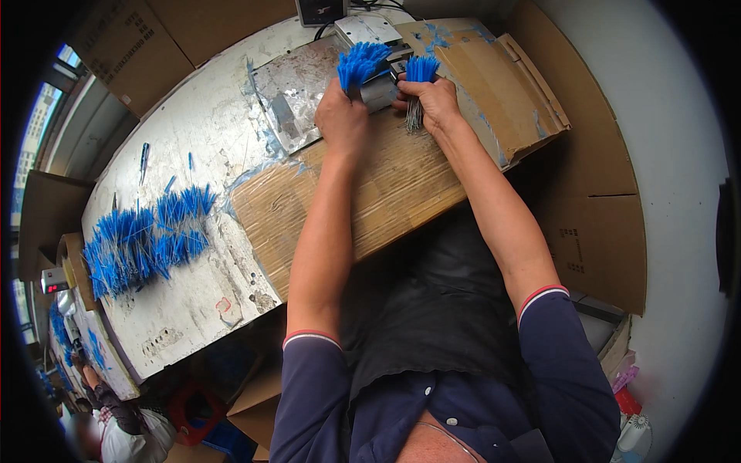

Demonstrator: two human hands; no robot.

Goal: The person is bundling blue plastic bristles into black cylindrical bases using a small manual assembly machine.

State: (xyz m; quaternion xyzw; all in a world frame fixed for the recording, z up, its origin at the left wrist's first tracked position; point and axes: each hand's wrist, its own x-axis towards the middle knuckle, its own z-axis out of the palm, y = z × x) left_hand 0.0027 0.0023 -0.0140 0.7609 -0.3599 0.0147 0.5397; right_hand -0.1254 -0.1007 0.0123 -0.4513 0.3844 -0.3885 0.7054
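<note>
At the far side of the cardboard-topped work surface, my left hand (pixel 340 116) is closed round a bundle of thin blue-ended wires (pixel 361 65), whose blue ends fan out above the fist. Close by on the right, my right hand (pixel 437 102) grips a smaller bundle of blue-ended wires (pixel 421 69). Bare silvery strands (pixel 414 116) hang below its fingers. Between and just behind the two bundles is a small metal device (pixel 380 92), partly hidden by them. A large pile of the same wires (pixel 147 235) lies on the white table at the left.
Brown cardboard (pixel 370 181) covers the near work surface, with a cardboard box (pixel 505 85) at the right. A scratched metal plate (pixel 289 89) lies left of my hands. A pen-like tool (pixel 144 163) rests on the white table (pixel 208 100). Another person (pixel 127 424) sits at lower left.
</note>
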